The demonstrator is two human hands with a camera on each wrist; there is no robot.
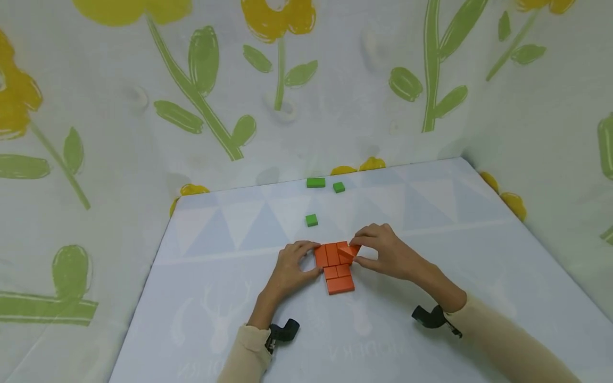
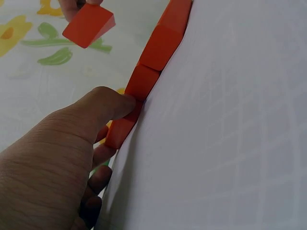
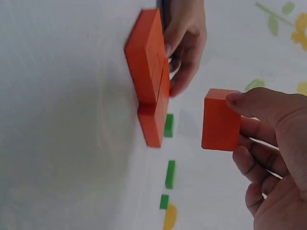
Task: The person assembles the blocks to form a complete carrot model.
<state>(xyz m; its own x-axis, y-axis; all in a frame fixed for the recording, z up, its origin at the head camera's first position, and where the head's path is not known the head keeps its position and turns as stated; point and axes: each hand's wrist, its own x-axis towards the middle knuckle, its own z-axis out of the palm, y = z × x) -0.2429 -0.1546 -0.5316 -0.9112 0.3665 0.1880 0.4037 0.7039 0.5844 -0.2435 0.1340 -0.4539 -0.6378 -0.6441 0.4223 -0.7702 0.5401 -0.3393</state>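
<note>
Orange blocks lie flat and close together in the middle of the table, with an upright row at the back, two small pieces in front of it and a crosswise block (image 1: 340, 286) nearest me. My left hand (image 1: 289, 269) pinches the leftmost block (image 1: 321, 257) of the back row between thumb and fingers. Between the right hand's (image 1: 390, 252) thumb and fingertips is another orange block (image 3: 220, 122), tilted and raised over the row's right end. In the left wrist view, that raised block (image 2: 88, 25) hangs apart from the others.
Behind the orange blocks stand a small green block (image 1: 311, 220), a longer green block (image 1: 315, 183) and another small green one (image 1: 339, 187) close to the table's far edge. A flower-printed cloth (image 1: 335, 117) rises behind the pale patterned table (image 1: 230, 298).
</note>
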